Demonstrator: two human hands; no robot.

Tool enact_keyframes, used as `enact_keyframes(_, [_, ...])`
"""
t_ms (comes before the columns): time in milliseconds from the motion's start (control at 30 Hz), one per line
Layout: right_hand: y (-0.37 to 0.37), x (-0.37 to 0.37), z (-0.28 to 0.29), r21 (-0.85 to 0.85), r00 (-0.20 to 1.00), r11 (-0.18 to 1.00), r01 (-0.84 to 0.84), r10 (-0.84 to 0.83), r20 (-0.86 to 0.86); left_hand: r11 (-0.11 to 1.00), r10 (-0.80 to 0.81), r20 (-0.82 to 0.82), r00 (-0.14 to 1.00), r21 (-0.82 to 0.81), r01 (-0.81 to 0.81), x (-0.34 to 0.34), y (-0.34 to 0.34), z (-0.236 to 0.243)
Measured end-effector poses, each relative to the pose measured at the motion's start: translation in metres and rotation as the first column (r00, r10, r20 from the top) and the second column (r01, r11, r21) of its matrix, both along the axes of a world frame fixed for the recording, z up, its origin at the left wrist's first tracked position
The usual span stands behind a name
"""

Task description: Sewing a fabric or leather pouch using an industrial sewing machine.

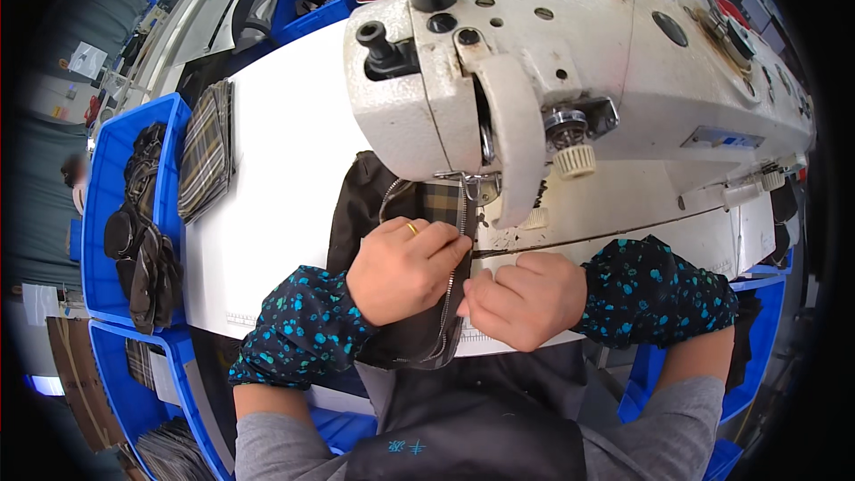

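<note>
A dark fabric piece with a zipper (358, 203) and a plaid inner panel lies under the head of a white sewing machine (534, 62). Its right edge, where the metal zipper runs, is under the presser foot (481, 185). My left hand (403, 269), with a ring on one finger, rests on the piece, its thumb and fingertips pinching the zipper edge just in front of the foot. Closer to me, my right hand (525, 299) is closed, its fingertips at the same edge. The needle tip is hard to make out.
A stack of plaid fabric pieces (207, 151) lies at the table's left side. Beside it, a blue bin (96, 214) holds dark sewn pieces. More blue bins stand at the lower left (116, 365), the back (331, 2) and the right (768, 347).
</note>
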State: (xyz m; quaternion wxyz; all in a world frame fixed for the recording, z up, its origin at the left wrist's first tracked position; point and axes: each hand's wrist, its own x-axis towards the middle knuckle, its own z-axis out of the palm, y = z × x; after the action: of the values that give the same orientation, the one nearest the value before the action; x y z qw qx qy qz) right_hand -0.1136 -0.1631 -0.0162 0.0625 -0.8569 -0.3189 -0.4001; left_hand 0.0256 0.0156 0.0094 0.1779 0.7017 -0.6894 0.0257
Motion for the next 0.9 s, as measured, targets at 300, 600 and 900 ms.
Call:
enact_keyframes(300, [0.015,-0.016,-0.010,-0.209,0.969,0.977,-0.046,-0.007,-0.245,0.991,0.033,-0.042,0.999,0.130,-0.027,-0.003,0.004,0.012])
enact_keyframes(600, [0.020,-0.022,-0.012,-0.160,0.961,0.987,-0.022,-0.023,-0.276,0.998,0.051,0.089,0.995,0.033,-0.054,-0.024,0.006,-0.001])
enact_keyframes(900, [0.011,-0.014,-0.012,-0.161,0.943,0.980,0.119,-0.163,-0.291,0.992,0.111,0.041,0.993,0.052,-0.113,-0.008,-0.013,-0.002])
